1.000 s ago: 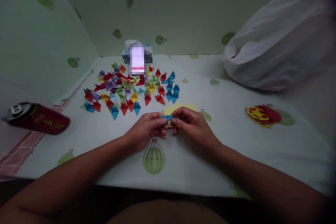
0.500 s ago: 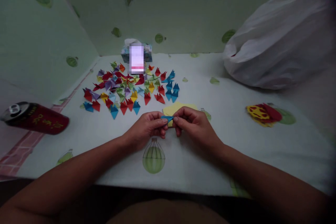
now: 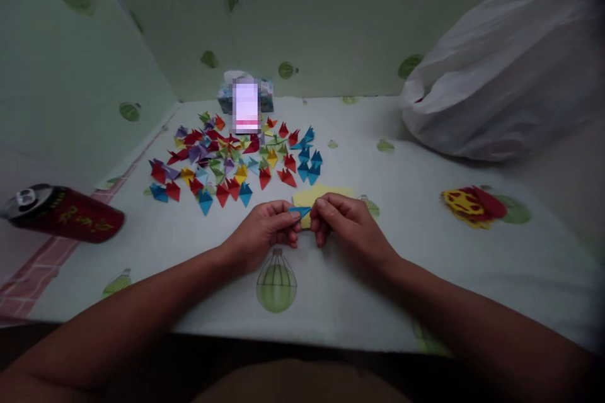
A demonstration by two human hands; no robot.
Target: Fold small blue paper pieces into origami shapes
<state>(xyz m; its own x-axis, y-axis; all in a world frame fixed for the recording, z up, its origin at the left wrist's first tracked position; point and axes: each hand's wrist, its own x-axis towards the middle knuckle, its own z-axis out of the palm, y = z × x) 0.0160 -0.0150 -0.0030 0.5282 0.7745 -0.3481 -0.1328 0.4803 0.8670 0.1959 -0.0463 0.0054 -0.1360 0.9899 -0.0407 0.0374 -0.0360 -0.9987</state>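
A small piece of blue folded paper (image 3: pixel 299 211) is pinched by my left hand (image 3: pixel 265 228) between thumb and fingers. At its pointed right end, the curled fingers of my right hand (image 3: pixel 352 223) close around the tip, with the thumb a little raised. Just behind and under the hands lies yellow paper (image 3: pixel 326 191) on the table, partly covered by them. Beyond my left hand spreads a group of small folded paper figures (image 3: pixel 231 187) in red, blue, yellow, green and purple.
A red drink can (image 3: pixel 70 214) is at the left. At the back, a lit phone (image 3: pixel 246 106) leans before a tissue box (image 3: pixel 268 93). A white plastic bag (image 3: pixel 477 94) fills the back right, with red and yellow cut-out pieces (image 3: pixel 466 203) nearer me. The tablecloth (image 3: pixel 331 302) has balloon prints.
My right thumb has lifted slightly and shifted at the paper's right tip. My left hand keeps the blue paper in nearly the same place.
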